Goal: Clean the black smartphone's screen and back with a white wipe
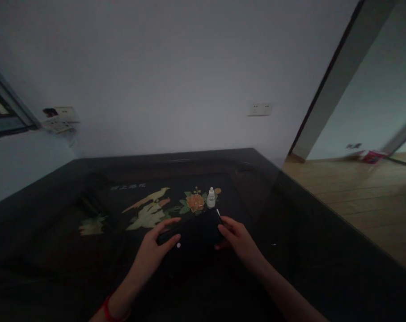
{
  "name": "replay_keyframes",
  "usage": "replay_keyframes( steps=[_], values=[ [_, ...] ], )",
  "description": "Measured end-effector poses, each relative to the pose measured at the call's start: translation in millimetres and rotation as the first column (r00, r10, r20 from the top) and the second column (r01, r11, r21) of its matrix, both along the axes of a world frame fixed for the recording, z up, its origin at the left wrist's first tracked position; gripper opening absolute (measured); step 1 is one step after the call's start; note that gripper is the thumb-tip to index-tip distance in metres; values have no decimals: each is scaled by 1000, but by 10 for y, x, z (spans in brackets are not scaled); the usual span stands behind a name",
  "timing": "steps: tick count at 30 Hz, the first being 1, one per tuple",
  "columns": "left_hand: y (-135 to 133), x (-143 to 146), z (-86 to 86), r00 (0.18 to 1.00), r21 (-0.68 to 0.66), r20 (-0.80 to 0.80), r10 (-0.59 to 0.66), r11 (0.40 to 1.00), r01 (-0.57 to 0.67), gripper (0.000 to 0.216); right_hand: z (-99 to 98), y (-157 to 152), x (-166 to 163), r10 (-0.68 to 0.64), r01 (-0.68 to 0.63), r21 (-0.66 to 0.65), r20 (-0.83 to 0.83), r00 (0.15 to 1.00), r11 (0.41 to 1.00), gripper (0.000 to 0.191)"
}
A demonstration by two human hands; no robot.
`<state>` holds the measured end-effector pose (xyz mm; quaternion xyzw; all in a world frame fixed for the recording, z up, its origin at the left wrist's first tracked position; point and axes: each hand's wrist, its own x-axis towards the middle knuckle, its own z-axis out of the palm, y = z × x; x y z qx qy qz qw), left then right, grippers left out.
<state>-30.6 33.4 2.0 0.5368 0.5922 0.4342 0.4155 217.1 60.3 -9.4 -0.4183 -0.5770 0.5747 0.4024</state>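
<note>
Between my two hands is a dark, flat case-like object [198,232], tilted, with a small pale round spot near its left end. It is too dark to tell its exact kind. My left hand [152,245] grips its left end, thumb on the near face and fingers along the far edge. At the opposite end, my right hand [239,239] pinches the edge, next to a small white strip at the upper right corner. A small white dropper bottle [211,198] stands upright just beyond the case.
The glossy black table [283,210] bears a printed bird [156,195] and an orange flower [195,202]. A white wall [162,80] with a socket [260,109] rises behind it. To the right is wooden floor [344,192] with a pink object [371,156].
</note>
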Motion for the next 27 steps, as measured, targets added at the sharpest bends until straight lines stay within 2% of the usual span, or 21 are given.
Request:
replay_keyframes(
  steps=[3,6,9,19,23,27],
  values=[
    [42,-17,-50,979,-4,101,177,984,-178,52,-40,-64,-10,56,-57,-66,-9,998,996,52],
    [65,10,-126,938,-96,227,262,965,-246,51,-33,-90,-12,141,-141,-126,-10,990,982,52],
    [57,31,-168,933,-81,218,287,958,-276,44,-29,-106,-25,169,-170,-141,-20,985,975,49],
    [-3,39,-146,932,134,83,352,923,-361,31,-109,-121,-50,147,-148,-73,-11,989,986,44],
    [-45,50,-132,937,234,17,350,909,-344,26,-108,-143,-67,158,-157,-53,6,987,986,46],
    [-60,46,-136,942,254,22,334,910,-328,25,-93,-166,-85,126,-125,-18,77,989,992,47]
  ],
)
